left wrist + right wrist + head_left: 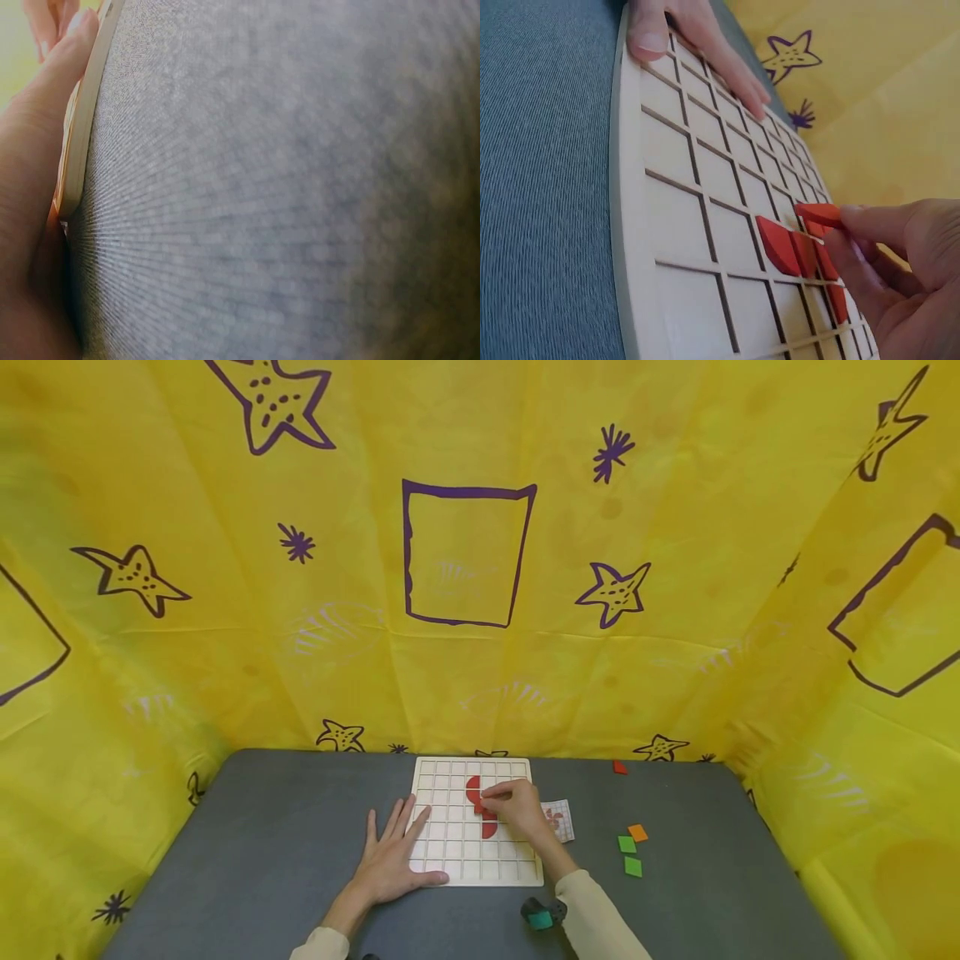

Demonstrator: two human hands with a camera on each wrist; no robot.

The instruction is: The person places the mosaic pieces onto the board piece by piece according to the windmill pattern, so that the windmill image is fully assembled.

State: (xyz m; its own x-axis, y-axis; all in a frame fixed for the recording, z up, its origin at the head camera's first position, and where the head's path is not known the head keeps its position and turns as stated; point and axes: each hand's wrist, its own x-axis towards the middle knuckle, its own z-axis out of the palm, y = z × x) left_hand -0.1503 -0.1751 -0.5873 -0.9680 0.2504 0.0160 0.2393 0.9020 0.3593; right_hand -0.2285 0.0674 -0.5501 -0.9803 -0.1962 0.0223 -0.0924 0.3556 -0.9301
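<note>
A pale wooden grid board [442, 852] lies on the dark table. My left hand [390, 862] rests on its left edge with fingers spread, and the thumb reaches over the near left corner. Above the middle of the board, my right hand [519, 806] pinches a red piece [819, 215] between thumb and fingertips. Just below that piece, several red pieces [778, 246] sit in the grid cells, some with curved edges. The fingers partly cover this group in the head view. In the left wrist view, the left thumb [56, 82] lies against the board's rim.
A small printed card [562, 827] with a red pattern lies right of the board, partly behind the right hand. Farther right are a red piece [619, 767], an orange piece [637, 832] and two green pieces [627, 844]. A black-and-teal object [538, 917] is beside the right sleeve.
</note>
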